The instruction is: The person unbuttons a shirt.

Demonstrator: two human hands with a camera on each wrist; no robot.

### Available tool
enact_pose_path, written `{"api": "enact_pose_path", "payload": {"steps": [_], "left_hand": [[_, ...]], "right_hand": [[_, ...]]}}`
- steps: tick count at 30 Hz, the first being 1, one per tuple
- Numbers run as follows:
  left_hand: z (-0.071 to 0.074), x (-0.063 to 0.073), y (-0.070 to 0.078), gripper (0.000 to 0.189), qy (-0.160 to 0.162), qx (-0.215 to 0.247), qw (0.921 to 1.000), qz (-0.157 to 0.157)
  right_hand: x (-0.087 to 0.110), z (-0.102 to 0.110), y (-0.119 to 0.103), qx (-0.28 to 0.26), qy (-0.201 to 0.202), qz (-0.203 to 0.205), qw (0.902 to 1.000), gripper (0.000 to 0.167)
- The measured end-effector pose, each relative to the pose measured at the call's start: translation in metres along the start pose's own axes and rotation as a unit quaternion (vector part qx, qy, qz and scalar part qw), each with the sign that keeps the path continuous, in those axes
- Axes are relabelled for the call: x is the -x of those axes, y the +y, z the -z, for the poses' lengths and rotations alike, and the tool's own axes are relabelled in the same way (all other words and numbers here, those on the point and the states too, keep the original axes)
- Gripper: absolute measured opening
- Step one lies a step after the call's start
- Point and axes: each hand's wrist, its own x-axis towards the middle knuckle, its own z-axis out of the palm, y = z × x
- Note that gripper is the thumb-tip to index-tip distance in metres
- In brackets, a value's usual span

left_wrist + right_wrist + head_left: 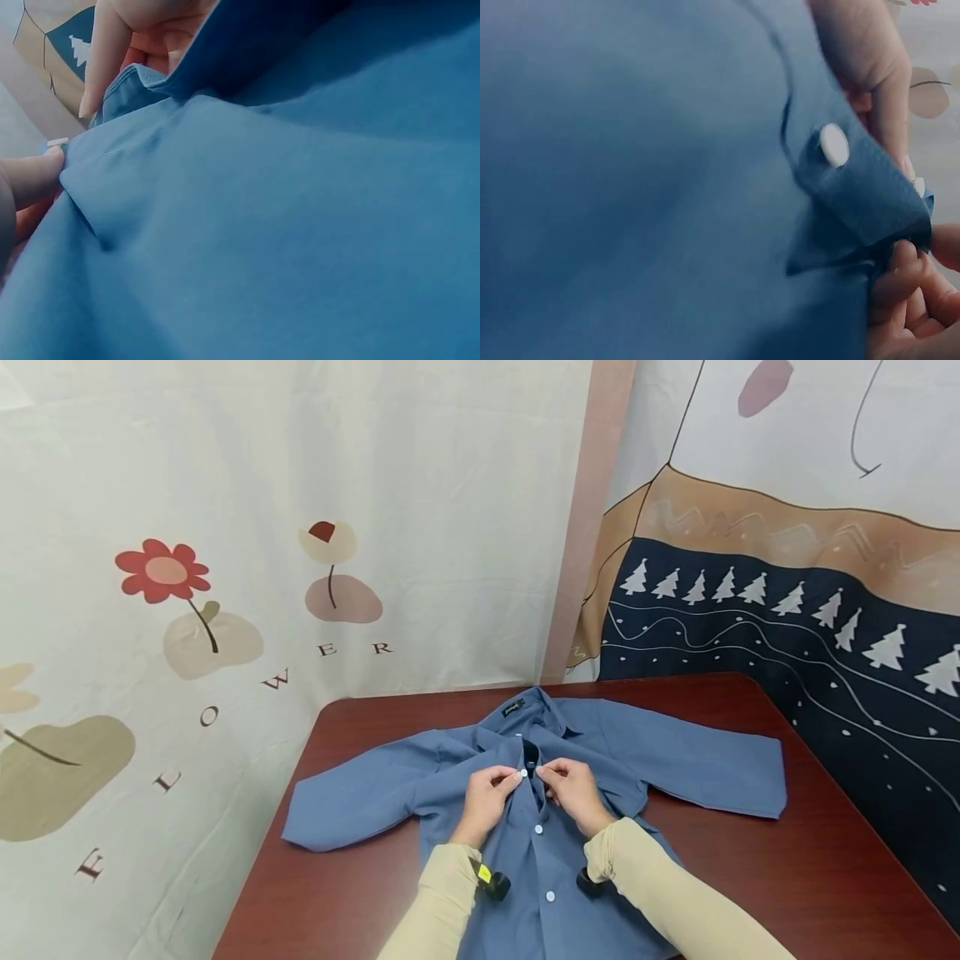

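A blue long-sleeved shirt (480, 852) lies front up with its collar at the far side. My left hand (486, 797) pinches the front edge by a white button (523, 772); in the left wrist view the thumb presses right at that button (58, 142). Across a small gap, my right hand (576, 789) pinches the opposite front edge between thumb and fingers. In the right wrist view, the right fingers (915, 289) grip the folded edge of the cloth, and another white button (834, 145) sits close by on the placket. Lower on the front are further buttons (538, 829).
The shirt is spread over a dark red-brown table (352, 902), its sleeves reaching out to both sides. A flower-print curtain (450, 527) hangs behind, and a dark cloth with white trees (750, 635) hangs at the right. A dark label (513, 707) shows inside the collar.
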Motion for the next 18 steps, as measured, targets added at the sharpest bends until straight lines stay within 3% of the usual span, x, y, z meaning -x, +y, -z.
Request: {"api": "enact_pose_path", "payload": {"steps": [3,5,10,15,18], "left_hand": [[-0.001,-0.003,-0.004,0.012,0.006,0.008,0.9999,-0.007],[-0.003,-0.008,-0.016,0.011,0.012,0.012,0.9998,-0.007],[-0.007,-0.021,-0.043,0.01,0.032,-0.002,0.9995,-0.002],[-0.008,-0.025,-0.042,0.011,0.041,-0.006,0.9992,0.001],[-0.01,-0.025,-0.041,0.012,0.043,-0.001,0.9991,0.007]], "right_hand": [[0.005,0.005,-0.005,0.075,0.031,0.053,0.9953,0.018],[0.011,0.009,-0.009,0.13,0.036,0.088,0.987,0.026],[0.032,0.01,-0.013,0.242,-0.02,0.137,0.9604,0.048],[0.043,0.002,-0.011,0.34,-0.041,0.16,0.9258,0.052],[0.045,-0.001,-0.011,0.368,-0.046,0.166,0.9137,0.047]]}}
